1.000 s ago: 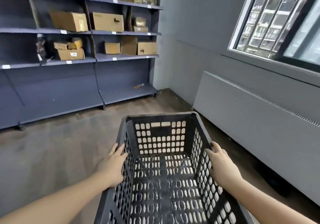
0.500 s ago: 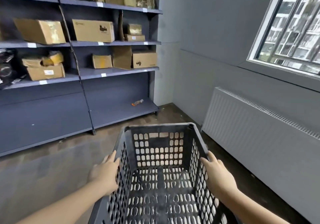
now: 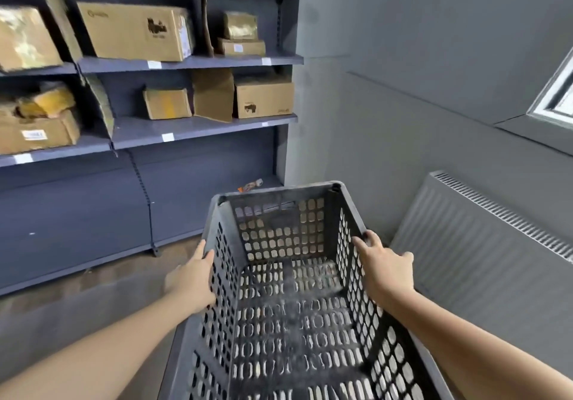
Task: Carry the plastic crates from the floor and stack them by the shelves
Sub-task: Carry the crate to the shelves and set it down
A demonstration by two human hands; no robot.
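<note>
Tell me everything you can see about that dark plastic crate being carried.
The dark grey plastic crate is rectangular and open-topped, with walls and floor perforated by rows of small slots. It looks empty. It is held off the floor, its far end towards the shelves. The left hand grips its left rim and the right hand its right rim.

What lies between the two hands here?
In the head view, only the dark perforated crate: the left hand holds its left wall, the right hand its right rim. The crate's inside shows nothing in it.
</note>
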